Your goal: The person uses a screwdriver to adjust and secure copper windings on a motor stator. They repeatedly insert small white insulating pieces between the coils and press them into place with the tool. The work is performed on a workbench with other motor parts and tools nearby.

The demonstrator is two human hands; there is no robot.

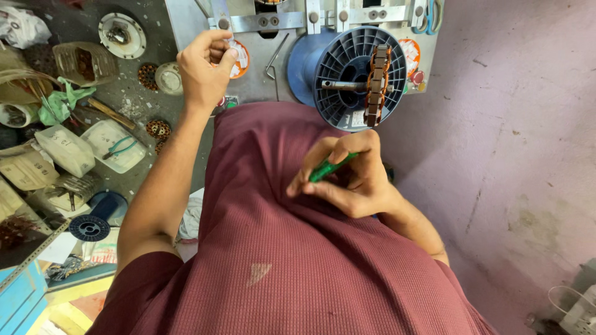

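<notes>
My left hand [203, 65] reaches out to a grey metal machine panel [257, 80] and pinches a small white piece against an orange round part [239, 62] there. My right hand [347, 177] rests against my maroon shirt, close to my body, with its fingers closed around a green-handled tool [329, 166]. On the machine's shaft sits a blue plastic spool [338, 74], and a brown, copper-coloured segmented part [376, 84] hangs in front of it.
A cluttered bench on the left holds white plastic containers [115, 144], blue-handled pliers [121, 147], round wound copper parts [157, 129], a tape roll [167, 77], a small dark spool [89, 227] and bags. A bent hex key [275, 59] lies on the panel. A pink wall [509, 155] is on the right.
</notes>
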